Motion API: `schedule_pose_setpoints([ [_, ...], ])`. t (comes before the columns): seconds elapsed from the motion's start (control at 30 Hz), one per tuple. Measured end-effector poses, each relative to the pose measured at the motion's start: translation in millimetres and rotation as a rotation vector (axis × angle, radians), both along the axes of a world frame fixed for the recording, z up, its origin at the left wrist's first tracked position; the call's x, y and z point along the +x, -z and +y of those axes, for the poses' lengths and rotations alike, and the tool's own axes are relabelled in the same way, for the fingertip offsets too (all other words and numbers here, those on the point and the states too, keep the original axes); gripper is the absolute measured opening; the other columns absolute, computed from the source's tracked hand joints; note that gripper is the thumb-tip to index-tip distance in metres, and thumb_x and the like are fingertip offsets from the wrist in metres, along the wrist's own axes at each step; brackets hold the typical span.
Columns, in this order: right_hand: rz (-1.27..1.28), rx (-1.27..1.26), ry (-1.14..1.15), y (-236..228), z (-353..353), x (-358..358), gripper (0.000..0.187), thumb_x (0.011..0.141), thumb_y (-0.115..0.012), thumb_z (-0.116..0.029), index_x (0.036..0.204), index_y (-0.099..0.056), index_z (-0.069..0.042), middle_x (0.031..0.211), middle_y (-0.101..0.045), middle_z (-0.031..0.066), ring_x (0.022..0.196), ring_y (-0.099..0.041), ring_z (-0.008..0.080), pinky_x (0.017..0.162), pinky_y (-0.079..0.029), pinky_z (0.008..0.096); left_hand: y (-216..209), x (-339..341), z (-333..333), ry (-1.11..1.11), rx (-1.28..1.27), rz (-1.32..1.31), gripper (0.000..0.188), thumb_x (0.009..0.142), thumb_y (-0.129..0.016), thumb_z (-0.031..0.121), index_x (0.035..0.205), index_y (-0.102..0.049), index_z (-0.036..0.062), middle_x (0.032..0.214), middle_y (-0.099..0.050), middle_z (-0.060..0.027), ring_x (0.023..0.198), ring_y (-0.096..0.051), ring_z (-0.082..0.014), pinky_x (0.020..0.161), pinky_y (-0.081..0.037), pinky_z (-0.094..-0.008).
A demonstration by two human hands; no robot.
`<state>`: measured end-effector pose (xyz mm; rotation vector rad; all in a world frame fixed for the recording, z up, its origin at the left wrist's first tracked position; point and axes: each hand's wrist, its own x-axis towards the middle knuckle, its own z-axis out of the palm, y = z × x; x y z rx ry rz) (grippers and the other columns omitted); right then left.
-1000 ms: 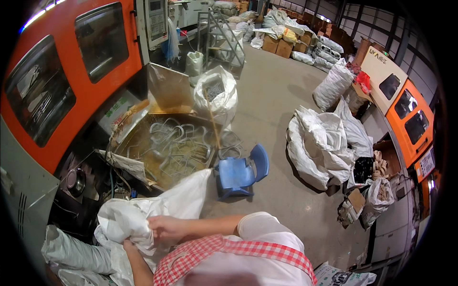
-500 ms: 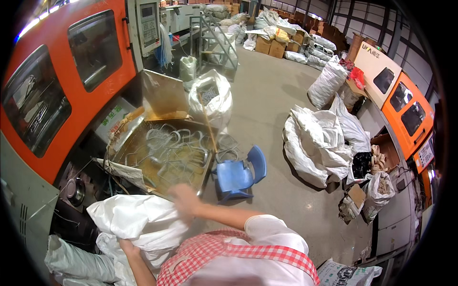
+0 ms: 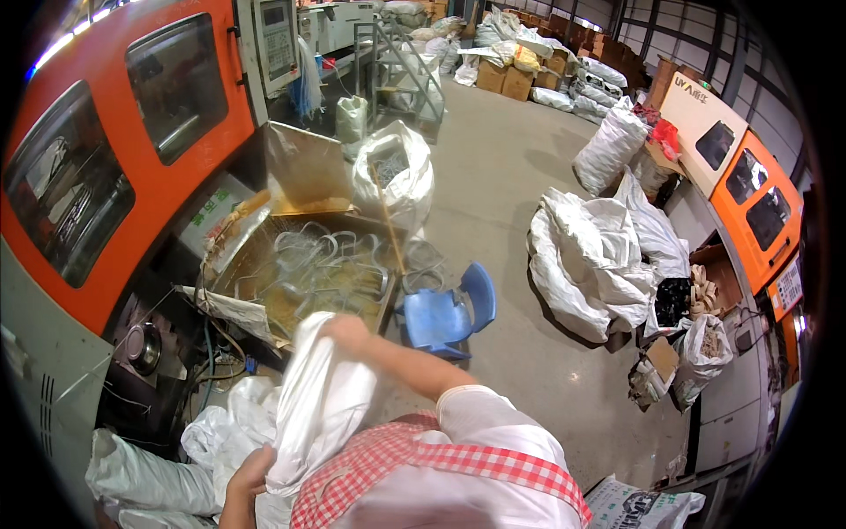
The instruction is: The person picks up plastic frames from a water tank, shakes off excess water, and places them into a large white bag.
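Head view: right hand (image 3: 348, 335) closed on the top end of a white sack (image 3: 322, 406); a bit blurred, exact finger placement can't be told. Left hand (image 3: 253, 472) at the sack's lower end, looks like a pinch on the edge, fingertips partly hidden. Sack is stretched between the two, folded lengthwise, left of the blue chair (image 3: 441, 322) and nearer the wearer, not touching it.

Handling, as judged: light, looks empty; soft and limp, creases easily, no shape of its own. Probably a bit slick, so bunch cloth into the fist instead of fingertip pinching. Not fragile. Best holds: the rim or the end corners, one hand each, kept apart so it doesn't collapse.

Further out: red-checked apron (image 3: 352, 480) nearer the wearer than the chair. Metal tub (image 3: 385, 304) just left of the chair, murky liquid plus clear-grey loops (image 3: 308, 256) inside. Wooden stick (image 3: 389, 220) leans beyond the chair, on its left. Open sack of grey bits (image 3: 397, 194) further beyond, same side. Pale sacks (image 3: 145, 472) lie well left of the chair, nearer the wearer. Big slumped bag (image 3: 586, 273) right of the chair, well apart. Orange machine (image 3: 189, 97) far left, past the tub.
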<state>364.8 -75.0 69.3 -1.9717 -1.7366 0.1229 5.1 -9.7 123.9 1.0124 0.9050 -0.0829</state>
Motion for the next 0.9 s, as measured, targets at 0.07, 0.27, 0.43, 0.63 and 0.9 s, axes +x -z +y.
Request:
schedule_pose_setpoints([
  [0.07, 0.081, -0.112, -0.012, 17.9, 0.2, -3.6, 0.032, 0.066, -0.06, -0.008, 0.096, -0.066, -0.017, 0.095, -0.064, 0.0088, 0.089, -0.059, 0.0278, 0.077, -0.048, 0.0375, -2.7, -18.3, 16.8, 0.139, 0.261, -0.086, 0.033, 0.072, -0.058, 0.015, 0.097, -0.058, -0.0058, 0.082, -0.061, -0.0058, 0.071, -0.058, -0.0137, 0.064, -0.047, -0.0256],
  [0.27, 1.048, -0.662, -0.605, -22.6, -0.7, -73.4, 0.045, 0.072, -0.069, -0.019, 0.11, -0.055, 0.001, 0.099, -0.06, 0.0085, 0.089, -0.054, 0.0171, 0.08, -0.044, 0.0321, -6.4, -29.0, 90.9, -0.225, 1.118, 0.043, 0.038, 0.069, -0.064, 0.017, 0.1, -0.058, -0.0035, 0.087, -0.061, -0.0088, 0.074, -0.057, -0.0189, 0.067, -0.045, -0.0304],
  [0.43, 1.248, -0.494, -0.472, -56.0, 1.6, -102.9, 0.035, 0.079, -0.064, -0.026, 0.101, -0.058, 0.001, 0.093, -0.061, 0.0056, 0.084, -0.053, 0.0119, 0.076, -0.043, 0.0287, -1.9, -2.4, 57.6, -0.231, 1.594, 0.323, 0.054, 0.072, -0.063, 0.016, 0.122, -0.047, 0.0014, 0.134, -0.034, -0.0214, 0.121, -0.033, -0.0378, 0.101, -0.026, -0.0434],
  [0.63, 1.304, -0.341, -0.427, -56.6, 11.3, -160.4, 0.034, 0.078, -0.065, -0.025, 0.1, -0.058, 0.0, 0.082, -0.06, 0.0037, 0.075, -0.053, 0.0115, 0.067, -0.043, 0.0276, 30.6, 20.3, 14.6, -0.406, 1.11, 0.682, 0.065, 0.076, -0.066, 0.021, 0.134, -0.037, 0.016, 0.146, -0.009, -0.0157, 0.131, -0.013, -0.0388, 0.102, -0.025, -0.0464],
  [0.9, 2.27, -0.6, -0.896, -77.4, -13.2, -188.2, 0.03, 0.081, -0.061, -0.012, 0.107, -0.055, 0.0, 0.105, -0.059, 0.0074, 0.094, -0.054, 0.0144, 0.087, -0.041, 0.0293, 35.6, -45.5, 25.1, -0.805, 0.891, 0.823, 0.062, 0.071, -0.067, 0.021, 0.127, -0.041, 0.0138, 0.134, -0.02, -0.0141, 0.121, -0.022, -0.0378, 0.095, -0.033, -0.044],
])
